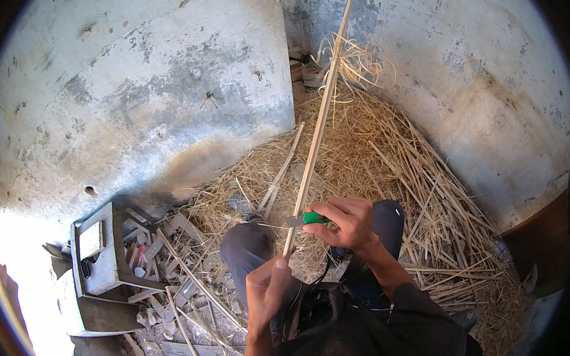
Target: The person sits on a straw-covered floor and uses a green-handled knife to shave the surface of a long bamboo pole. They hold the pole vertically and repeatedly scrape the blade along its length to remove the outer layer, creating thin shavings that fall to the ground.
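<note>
A long, pale bamboo strip [316,141] runs from between my knees up past the top edge of the view. Near its lower end my left hand [269,287] is closed around it, thumb lying along the strip. My right hand [352,223] grips a green-handled knife [316,218]. The knife's short, broad blade lies across the strip just above my left hand and touches it. Thin curled shavings [359,62] hang about the strip farther up.
Dry shavings [349,123] cover the floor ahead, with many loose strips [426,192] heaped along the right wall. A worn box-like wooden stand [104,278] is at the lower left amid scraps. Stained walls [173,88] meet in a corner ahead.
</note>
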Tool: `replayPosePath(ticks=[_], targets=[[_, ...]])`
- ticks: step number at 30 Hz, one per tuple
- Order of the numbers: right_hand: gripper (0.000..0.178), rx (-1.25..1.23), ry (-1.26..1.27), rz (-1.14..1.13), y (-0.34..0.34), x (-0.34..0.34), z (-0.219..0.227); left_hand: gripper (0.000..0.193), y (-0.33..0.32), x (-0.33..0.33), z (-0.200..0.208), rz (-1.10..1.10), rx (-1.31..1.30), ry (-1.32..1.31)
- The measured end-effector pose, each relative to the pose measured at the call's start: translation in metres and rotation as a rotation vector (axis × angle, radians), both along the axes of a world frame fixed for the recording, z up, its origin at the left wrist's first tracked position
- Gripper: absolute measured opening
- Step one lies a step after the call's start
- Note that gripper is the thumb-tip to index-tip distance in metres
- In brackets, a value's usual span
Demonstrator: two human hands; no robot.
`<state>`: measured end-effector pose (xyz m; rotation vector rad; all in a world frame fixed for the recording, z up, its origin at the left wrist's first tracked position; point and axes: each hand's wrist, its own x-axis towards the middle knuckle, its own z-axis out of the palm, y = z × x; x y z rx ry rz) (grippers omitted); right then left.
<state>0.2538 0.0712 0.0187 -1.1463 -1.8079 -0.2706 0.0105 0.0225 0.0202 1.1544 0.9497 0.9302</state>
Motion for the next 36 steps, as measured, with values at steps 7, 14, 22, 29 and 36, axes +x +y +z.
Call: replayPosePath(ticks=[7,14,22,29,36], targets=[[0.036,0.019,-0.001,0.0,0.0016,0.0013,-0.001,0.039,-0.0029,-0.0028,-0.0002,0.008,-0.003,0.011],[0.038,0.011,-0.011,-0.005,0.0026,0.002,-0.0012,0.039,-0.004,-0.0049,-0.0025,0.015,-0.02,0.013],[0.037,0.024,-0.003,-0.018,0.007,0.0002,-0.0048,0.04,-0.0041,-0.0072,-0.0023,0.027,-0.041,0.033],[0.04,0.041,-0.006,-0.005,0.0071,0.0005,-0.0002,0.041,-0.006,-0.0077,-0.0033,0.028,-0.011,0.05],[0.037,0.072,-0.018,-0.038,0.0058,-0.0005,-0.0008,0.039,-0.0091,-0.0074,-0.0017,0.035,-0.023,0.06]])
